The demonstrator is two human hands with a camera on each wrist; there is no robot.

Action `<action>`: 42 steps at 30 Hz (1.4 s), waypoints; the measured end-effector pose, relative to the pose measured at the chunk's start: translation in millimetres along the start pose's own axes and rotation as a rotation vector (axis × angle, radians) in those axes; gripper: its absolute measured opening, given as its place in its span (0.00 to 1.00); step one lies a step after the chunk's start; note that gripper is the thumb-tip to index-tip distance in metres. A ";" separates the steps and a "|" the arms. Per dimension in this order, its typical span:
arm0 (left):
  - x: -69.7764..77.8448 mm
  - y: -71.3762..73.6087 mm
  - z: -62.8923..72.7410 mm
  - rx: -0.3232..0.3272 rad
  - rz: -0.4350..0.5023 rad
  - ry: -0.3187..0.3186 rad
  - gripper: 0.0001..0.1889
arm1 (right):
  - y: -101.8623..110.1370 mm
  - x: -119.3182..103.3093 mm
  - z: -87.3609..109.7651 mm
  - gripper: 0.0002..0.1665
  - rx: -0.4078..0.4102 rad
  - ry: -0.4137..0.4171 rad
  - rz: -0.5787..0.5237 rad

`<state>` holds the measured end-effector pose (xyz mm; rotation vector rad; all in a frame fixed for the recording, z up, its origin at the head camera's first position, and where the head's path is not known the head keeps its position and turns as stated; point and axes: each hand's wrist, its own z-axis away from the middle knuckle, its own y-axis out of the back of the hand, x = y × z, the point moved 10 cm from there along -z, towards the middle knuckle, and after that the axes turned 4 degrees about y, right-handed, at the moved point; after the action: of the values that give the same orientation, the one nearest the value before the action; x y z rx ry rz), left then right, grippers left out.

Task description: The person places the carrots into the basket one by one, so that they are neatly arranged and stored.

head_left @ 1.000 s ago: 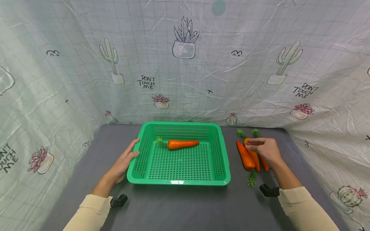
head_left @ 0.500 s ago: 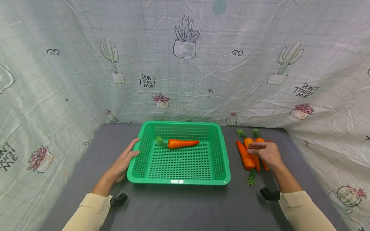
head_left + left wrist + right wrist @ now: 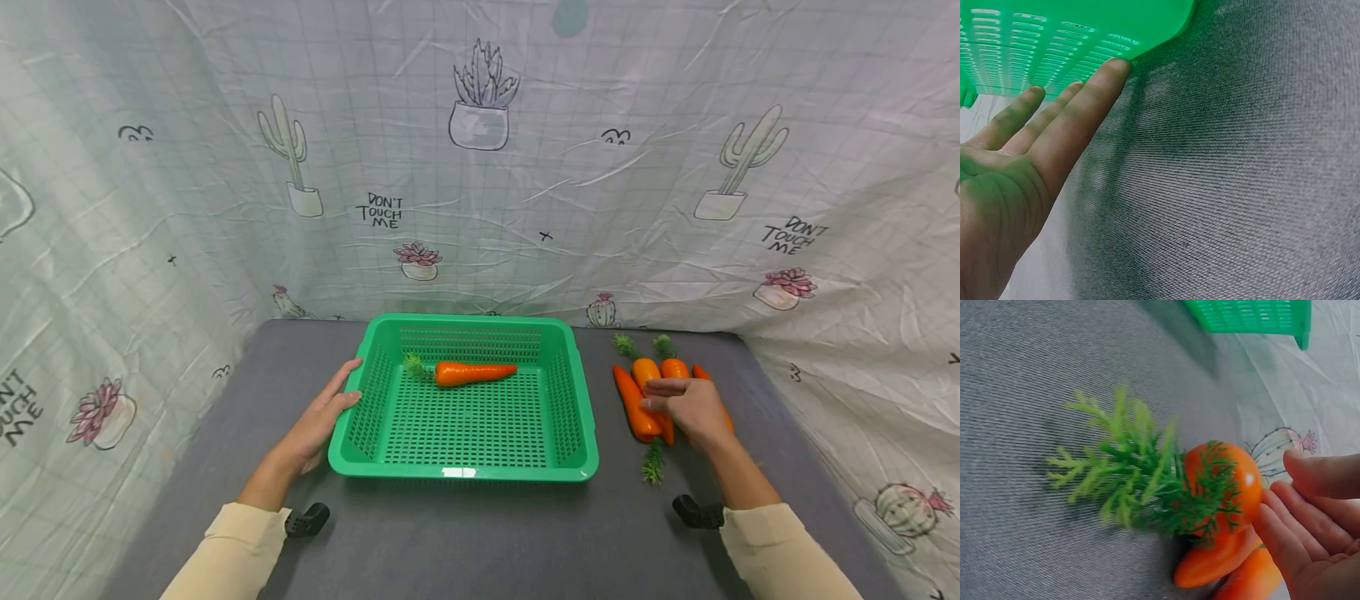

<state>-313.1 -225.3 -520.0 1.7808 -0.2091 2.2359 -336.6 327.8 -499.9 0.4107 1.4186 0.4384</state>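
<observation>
A green plastic basket (image 3: 463, 478) stands mid-table with one orange carrot (image 3: 476, 374) lying in it, its leafy end to the left. My left hand (image 3: 324, 427) rests at the basket's left side, fingertips at the rim. Straight fingers (image 3: 1079, 115) of that hand reach up to the slotted wall in the left wrist view. Over several carrots (image 3: 635, 407) to the right of the basket is my right hand (image 3: 696, 410), fingers extended and partly covering them. In the right wrist view its fingers (image 3: 1285, 534) lie right beside a carrot (image 3: 1241, 481) with green leaves (image 3: 1129, 469).
The dark grey tabletop (image 3: 480, 542) lies under everything. A pale curtain (image 3: 480, 208) printed with cactus drawings hangs at the back and along both sides. A black wrist device (image 3: 697, 512) sits on the right arm, another wrist device (image 3: 307, 520) on the left.
My right hand has shifted right and slightly toward me over the carrots, uncovering more of them. The left hand, the basket and the carrot inside have stayed in place.
</observation>
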 end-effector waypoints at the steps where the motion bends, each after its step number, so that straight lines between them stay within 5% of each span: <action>1: 0.0 -0.1 0.1 0.003 -0.002 0.001 0.33 | -1.2 1.0 0.0 0.31 -0.003 -0.001 -0.015; 7: -0.2 0.8 -0.1 0.015 -0.014 0.003 0.33 | -5.8 4.0 0.4 0.30 -0.002 0.001 -0.010; 16: -0.6 1.4 0.9 0.022 -0.022 0.001 0.33 | -16.9 -4.8 0.7 0.29 0.023 0.088 0.215; 26: -1.6 1.5 0.4 0.019 -0.022 -0.003 0.34 | -32.4 -8.9 -5.9 0.35 0.021 0.040 0.317; 42: 0.0 -0.6 1.3 0.007 0.017 -0.010 0.33 | -29.8 -17.6 -9.0 0.33 -0.036 -0.024 0.247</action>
<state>-311.7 -225.1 -519.7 1.8011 -0.2187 2.2423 -345.9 293.3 -501.4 0.5637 1.3394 0.6560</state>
